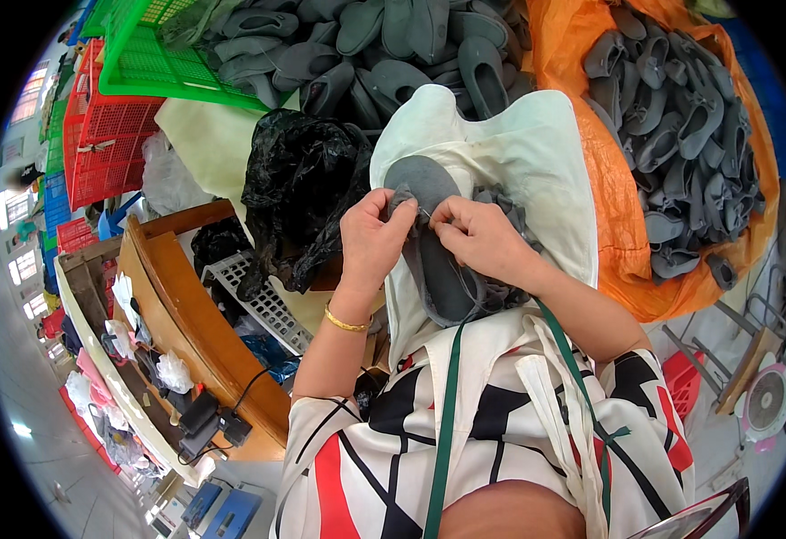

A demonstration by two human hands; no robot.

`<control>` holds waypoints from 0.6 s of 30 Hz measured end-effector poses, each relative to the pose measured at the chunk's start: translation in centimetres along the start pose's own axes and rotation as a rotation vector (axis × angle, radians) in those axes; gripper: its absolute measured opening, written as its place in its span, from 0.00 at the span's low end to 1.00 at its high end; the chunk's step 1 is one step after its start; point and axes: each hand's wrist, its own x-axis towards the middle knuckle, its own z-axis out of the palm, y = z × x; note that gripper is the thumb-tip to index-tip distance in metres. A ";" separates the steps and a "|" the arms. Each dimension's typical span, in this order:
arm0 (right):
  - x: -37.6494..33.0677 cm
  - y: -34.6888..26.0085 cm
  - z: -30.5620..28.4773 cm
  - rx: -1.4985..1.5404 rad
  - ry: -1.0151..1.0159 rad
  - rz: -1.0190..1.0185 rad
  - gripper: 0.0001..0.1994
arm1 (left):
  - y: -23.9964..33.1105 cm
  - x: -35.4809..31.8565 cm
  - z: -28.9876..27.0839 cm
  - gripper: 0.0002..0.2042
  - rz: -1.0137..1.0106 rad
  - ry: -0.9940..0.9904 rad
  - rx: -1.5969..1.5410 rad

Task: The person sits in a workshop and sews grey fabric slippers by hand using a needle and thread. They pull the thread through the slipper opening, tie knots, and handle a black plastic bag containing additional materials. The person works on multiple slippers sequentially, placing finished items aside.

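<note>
A grey slip-on shoe (pixel 444 283) lies sole-down over my lap, its toe pointing away from me. At its front opening my left hand (pixel 377 235) pinches a bit of grey fabric on the upper between thumb and fingers. Close beside it, my right hand (pixel 483 235) is closed in a pinch over the same spot; whatever is between those fingertips is too small to make out. A thin strand seems to run near the shoe's opening. Under the shoe spreads a white cloth (pixel 550 153), and small dark grey fabric pieces (pixel 510 211) sit on it by my right wrist.
Grey shoes (pixel 402 85) pile up ahead, beside a green crate (pixel 177 72). An orange sack (pixel 604 238) of more grey shoes stands at right. Left are a black plastic bag (pixel 299 180), a white perforated basket (pixel 249 296) and a wooden table (pixel 200 332). A fan (pixel 766 402) stands far right.
</note>
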 end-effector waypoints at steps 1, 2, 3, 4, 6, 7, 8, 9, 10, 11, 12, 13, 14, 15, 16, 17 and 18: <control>0.0 0.0 0.0 -0.009 0.002 -0.004 0.05 | 0.1 0.0 0.0 0.10 0.002 0.002 0.000; 0.1 0.0 0.1 -0.021 0.005 -0.006 0.05 | 0.1 -0.1 0.0 0.10 0.005 0.003 0.000; 0.3 0.1 0.1 -0.033 0.008 -0.008 0.04 | 0.2 -0.1 -0.1 0.10 -0.002 -0.006 0.020; 0.4 0.3 0.3 -0.045 0.011 -0.010 0.04 | 0.2 0.0 -0.2 0.10 -0.009 -0.015 0.040; 0.5 1.6 1.1 -0.301 0.170 -0.237 0.05 | 0.6 0.2 -0.3 0.10 -0.051 -0.038 0.031; 0.5 2.2 1.6 -0.428 0.250 -0.351 0.05 | 0.8 0.3 -0.2 0.10 -0.085 -0.054 0.002; 0.5 2.4 1.9 -0.489 0.265 -0.368 0.05 | 0.9 0.3 -0.3 0.10 -0.120 -0.068 -0.028; 0.6 2.6 2.3 -0.549 0.281 -0.385 0.05 | 0.9 0.4 -0.4 0.09 -0.134 -0.084 -0.048; 0.7 2.7 2.5 -0.610 0.298 -0.402 0.05 | 1.0 0.5 -0.5 0.09 -0.148 -0.101 -0.068; 0.8 2.9 2.6 -0.621 0.307 -0.435 0.05 | 1.0 0.5 -0.6 0.09 -0.162 -0.119 -0.087; 1.1 3.0 2.5 -0.631 0.317 -0.468 0.05 | 0.9 0.6 -0.6 0.09 -0.169 -0.122 -0.111; 1.3 3.1 2.4 -0.642 0.327 -0.500 0.05 | 0.7 0.6 -0.6 0.08 -0.176 -0.125 -0.134; 1.4 3.0 2.2 -0.646 0.306 -0.510 0.05 | 0.6 0.6 -0.7 0.08 -0.183 -0.130 -0.158; 1.4 2.8 1.8 -0.649 0.285 -0.520 0.05 | 0.6 0.6 -0.7 0.08 -0.183 -0.115 -0.167; 1.4 2.6 1.5 -0.653 0.265 -0.530 0.05 | 0.8 0.5 -0.6 0.08 -0.183 -0.099 -0.176; 1.4 2.4 1.1 -0.654 0.236 -0.521 0.05 | 0.9 0.4 -0.5 0.07 -0.183 -0.087 -0.187; 1.4 2.1 0.7 -0.656 0.207 -0.511 0.05 | 0.9 0.3 -0.4 0.07 -0.186 -0.087 -0.192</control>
